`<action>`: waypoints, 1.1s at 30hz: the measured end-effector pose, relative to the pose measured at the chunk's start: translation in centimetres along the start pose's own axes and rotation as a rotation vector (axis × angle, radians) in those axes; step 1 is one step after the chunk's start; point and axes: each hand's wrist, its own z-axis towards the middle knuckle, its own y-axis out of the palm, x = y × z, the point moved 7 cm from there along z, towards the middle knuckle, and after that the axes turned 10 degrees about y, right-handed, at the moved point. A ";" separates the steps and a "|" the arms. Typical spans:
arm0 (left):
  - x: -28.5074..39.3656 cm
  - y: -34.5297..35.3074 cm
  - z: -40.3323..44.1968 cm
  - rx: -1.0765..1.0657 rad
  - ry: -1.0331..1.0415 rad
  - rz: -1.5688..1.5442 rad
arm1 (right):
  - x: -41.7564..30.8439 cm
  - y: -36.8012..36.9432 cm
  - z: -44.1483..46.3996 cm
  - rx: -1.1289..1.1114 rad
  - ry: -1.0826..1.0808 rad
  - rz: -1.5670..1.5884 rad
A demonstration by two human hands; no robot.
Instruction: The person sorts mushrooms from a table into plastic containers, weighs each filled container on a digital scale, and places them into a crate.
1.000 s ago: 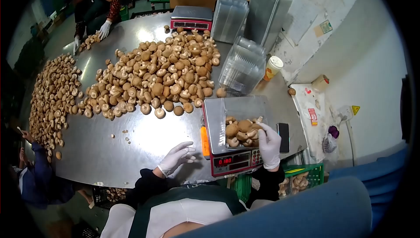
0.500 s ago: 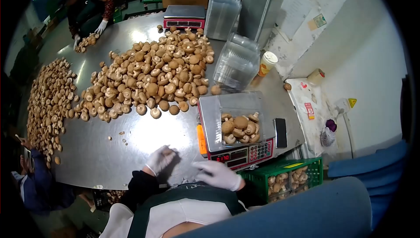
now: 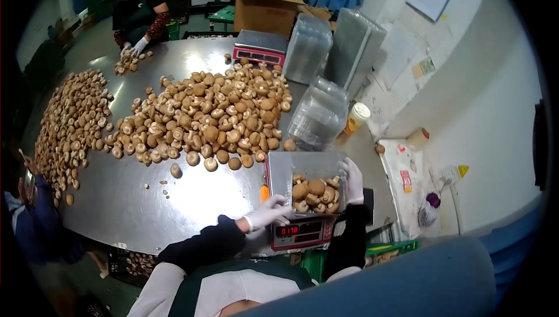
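A clear plastic tray of brown mushrooms (image 3: 316, 194) sits on the red scale (image 3: 297, 237), whose display reads 0.170. My gloved right hand (image 3: 353, 180) is at the tray's right side, fingers extended along its edge. My gloved left hand (image 3: 269, 212) is at the scale's front left corner, fingers spread, with nothing visible in it. The large mushroom pile (image 3: 212, 116) lies beyond the scale, and one loose mushroom (image 3: 176, 171) is on the metal table in front of it.
Stacks of clear trays (image 3: 318, 113) stand behind the scale, beside a paper cup (image 3: 357, 118). A second scale (image 3: 259, 48) is farther back. Another mushroom pile (image 3: 73, 122) lies left. A co-worker (image 3: 140, 14) handles mushrooms at the far left. A green crate (image 3: 393, 248) is below.
Both hands have moved from near my body to the scale, the right to the tray's right side, the left to its front left. A mushroom now lies apart before the pile. The view has shifted.
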 end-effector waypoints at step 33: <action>8.0 -3.1 -5.8 -0.128 0.800 0.990 | -1.3 7.1 -21.4 0.143 -0.502 -0.515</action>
